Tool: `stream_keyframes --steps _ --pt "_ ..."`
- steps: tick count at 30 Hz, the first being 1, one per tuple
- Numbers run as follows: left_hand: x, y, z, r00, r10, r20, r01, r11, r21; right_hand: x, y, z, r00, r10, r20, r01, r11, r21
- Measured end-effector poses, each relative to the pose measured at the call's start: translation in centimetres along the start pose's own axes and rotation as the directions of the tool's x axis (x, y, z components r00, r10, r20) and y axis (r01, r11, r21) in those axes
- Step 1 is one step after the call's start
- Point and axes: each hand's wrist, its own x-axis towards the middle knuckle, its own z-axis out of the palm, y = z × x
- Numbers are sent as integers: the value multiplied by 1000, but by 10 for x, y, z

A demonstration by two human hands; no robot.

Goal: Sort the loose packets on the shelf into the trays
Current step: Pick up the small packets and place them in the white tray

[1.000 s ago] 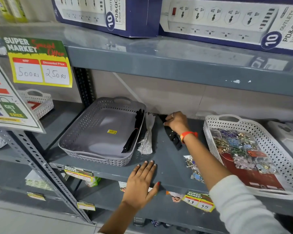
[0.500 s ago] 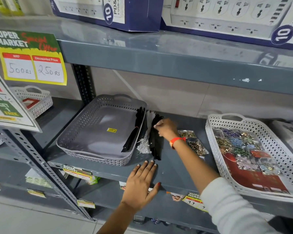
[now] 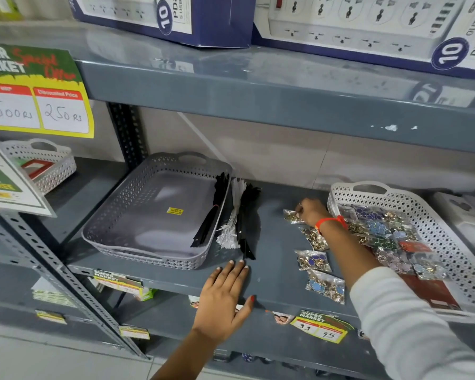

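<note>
Right hand (image 3: 310,212) fingertips hidden behind a packet (image 3: 292,216); white tray (image 3: 433,215) cut off at right edge

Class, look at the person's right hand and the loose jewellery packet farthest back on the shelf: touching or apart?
Touching. The head view shows the right hand with its fingertips pressed onto the rearmost packet, no gap between them; whether it is gripped is unclear.

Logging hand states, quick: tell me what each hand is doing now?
Left hand: open, flat on the shelf edge, holding nothing.
Right hand: on a packet; grip cannot be told.
</note>
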Motion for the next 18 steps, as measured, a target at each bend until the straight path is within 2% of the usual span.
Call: stream_keyframes --steps 6,11,16,18 --pt "3 7 -1 1000 4 -23 -5 999 -46 0 2 -6 999 26 -22 -25 997 78" --pt "19 32 -1 987 157 -38 -159 986 -54 -4 4 -16 998 21 -55 -17 997 81" --pt "31 46 9 964 230 133 -247 960 130 -7 4 -23 999 3 -48 2 996 90" --pt "31 45 12 960 215 178 -239 963 128 -9 -1 -18 1000 -14 -26 16 997 73"
